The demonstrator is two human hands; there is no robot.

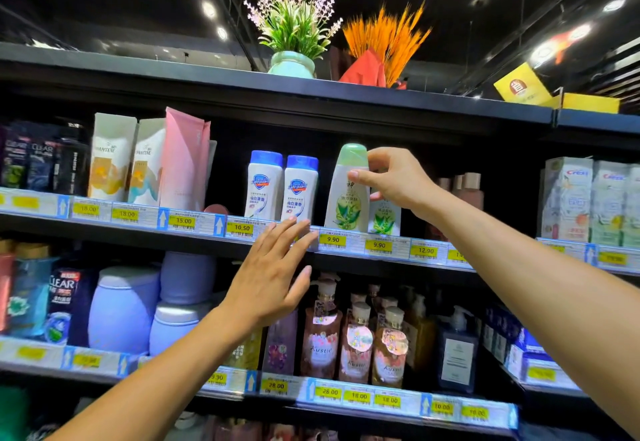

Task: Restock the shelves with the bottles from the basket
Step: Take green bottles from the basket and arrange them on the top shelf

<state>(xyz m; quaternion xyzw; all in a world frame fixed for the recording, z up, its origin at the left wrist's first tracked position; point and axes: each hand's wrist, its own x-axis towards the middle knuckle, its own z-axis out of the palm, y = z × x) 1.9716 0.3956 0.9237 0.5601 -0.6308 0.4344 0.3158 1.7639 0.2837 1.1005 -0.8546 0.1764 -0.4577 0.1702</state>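
Observation:
A white bottle with a green cap and green leaf label [346, 195] stands at the front edge of the upper shelf [194, 233], above a 9.90 price tag. My right hand [394, 181] pinches it just below the cap with thumb and fingers. A second bottle of the same kind [385, 219] stands just behind and to its right. My left hand [273, 274] is raised in front of the shelf edge with straight fingers, its fingertips near the price strip below two blue-capped white bottles [282, 188]. The basket is not in view.
Pantene cartons and a pink tube [183, 163] stand to the left on the same shelf, toothpaste boxes [588, 201] at the right. The shelf below holds pump bottles [356, 343] and lilac jars [121, 309]. Potted artificial plants [294, 32] sit on top.

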